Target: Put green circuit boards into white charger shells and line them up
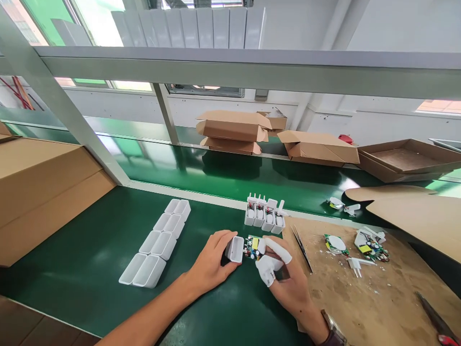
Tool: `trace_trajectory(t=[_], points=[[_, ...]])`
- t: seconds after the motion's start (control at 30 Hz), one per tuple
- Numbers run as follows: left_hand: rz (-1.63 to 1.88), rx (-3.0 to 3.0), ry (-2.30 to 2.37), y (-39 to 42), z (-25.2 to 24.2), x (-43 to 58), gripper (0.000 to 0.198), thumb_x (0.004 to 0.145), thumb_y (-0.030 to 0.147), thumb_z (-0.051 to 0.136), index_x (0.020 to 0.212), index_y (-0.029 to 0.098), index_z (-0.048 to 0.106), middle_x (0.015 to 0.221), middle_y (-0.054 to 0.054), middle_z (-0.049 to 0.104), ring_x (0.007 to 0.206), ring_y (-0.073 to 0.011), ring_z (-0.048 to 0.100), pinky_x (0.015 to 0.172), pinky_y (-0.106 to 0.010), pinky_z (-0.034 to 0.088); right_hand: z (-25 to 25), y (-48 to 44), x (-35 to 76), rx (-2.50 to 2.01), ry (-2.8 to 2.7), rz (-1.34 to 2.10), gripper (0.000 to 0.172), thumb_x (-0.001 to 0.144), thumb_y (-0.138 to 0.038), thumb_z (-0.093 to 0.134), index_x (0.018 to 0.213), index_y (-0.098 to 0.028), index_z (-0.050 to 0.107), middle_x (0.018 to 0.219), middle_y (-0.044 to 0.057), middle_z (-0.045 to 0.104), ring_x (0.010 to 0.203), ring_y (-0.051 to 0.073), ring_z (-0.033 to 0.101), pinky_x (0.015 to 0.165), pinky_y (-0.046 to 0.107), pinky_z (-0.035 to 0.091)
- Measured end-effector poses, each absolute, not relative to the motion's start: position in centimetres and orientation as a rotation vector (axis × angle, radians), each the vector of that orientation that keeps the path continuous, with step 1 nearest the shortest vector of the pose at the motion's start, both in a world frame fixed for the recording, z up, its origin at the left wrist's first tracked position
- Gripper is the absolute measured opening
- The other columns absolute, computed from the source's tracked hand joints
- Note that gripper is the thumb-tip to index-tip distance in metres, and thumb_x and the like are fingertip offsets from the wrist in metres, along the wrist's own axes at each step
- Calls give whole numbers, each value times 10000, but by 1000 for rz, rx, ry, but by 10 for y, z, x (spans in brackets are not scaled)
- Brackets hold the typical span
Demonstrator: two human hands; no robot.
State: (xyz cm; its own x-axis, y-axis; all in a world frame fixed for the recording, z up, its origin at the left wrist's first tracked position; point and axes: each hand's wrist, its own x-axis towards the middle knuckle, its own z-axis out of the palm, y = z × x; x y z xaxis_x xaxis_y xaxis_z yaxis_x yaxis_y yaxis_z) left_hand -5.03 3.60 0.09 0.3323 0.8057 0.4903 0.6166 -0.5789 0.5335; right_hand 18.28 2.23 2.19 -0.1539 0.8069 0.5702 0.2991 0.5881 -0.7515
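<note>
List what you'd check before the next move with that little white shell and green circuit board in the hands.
1. Left hand grips the small white plastic shell: ok.
2. Right hand holds the green circuit board, with white covers on its fingertips: ok.
3. Board squarely lined up with the shell's open end: cannot tell, fingers hide the joint.
4. Row of empty white plastic shells on the green mat, apart from both hands: ok.
5. Thin metal tweezers lying on the brown work board, clear of both hands: ok.
</note>
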Motion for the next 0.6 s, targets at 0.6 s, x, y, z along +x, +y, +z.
trace_trajectory(t=[0.6], points=[[1188,2537,1197,35,6,-47,605,943,124,589,1506,246,404,1279,-137,609,1199,-291,612,1014,-473,552,29,14,177,-871,-2045,346,716,931,-50,539,1568,-302,334,1317,129,621,1214,265,657,990,435,620]])
